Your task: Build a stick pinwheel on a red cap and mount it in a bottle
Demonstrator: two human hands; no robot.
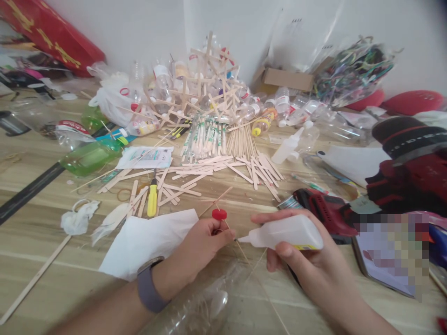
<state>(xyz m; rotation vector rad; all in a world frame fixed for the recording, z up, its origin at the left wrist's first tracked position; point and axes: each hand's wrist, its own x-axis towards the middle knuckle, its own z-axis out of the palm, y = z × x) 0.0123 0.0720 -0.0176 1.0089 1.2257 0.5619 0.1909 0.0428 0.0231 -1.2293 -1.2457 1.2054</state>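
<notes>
Your left hand (pixel 200 244) has its grip closed on a thin, pale wooden stick (pixel 241 250), with a round red plastic cap (pixel 219 214) at the fingertips. To its right, your right hand (pixel 314 270) grips a translucent white plastic squeeze bottle (pixel 289 232) tipped sideways, its nozzle at the stick; whether they touch, you can't tell. You seem to be applying something there, probably glue; the next move calls for a still stick and a light squeeze.

Across the wood-grain surface (pixel 70 288), from the left, you have a green-tinted plastic bottle (pixel 91 156), a white paper sheet (pixel 150 242), a yellow-handled screwdriver (pixel 152 200), then a heap of flat wooden sticks (pixel 188 186). A clear plastic bottle (pixel 206 302) lies below your hands. At far right sits a red-and-black power drill (pixel 408 177). Behind everything stands a pale wall (pixel 226 18).
</notes>
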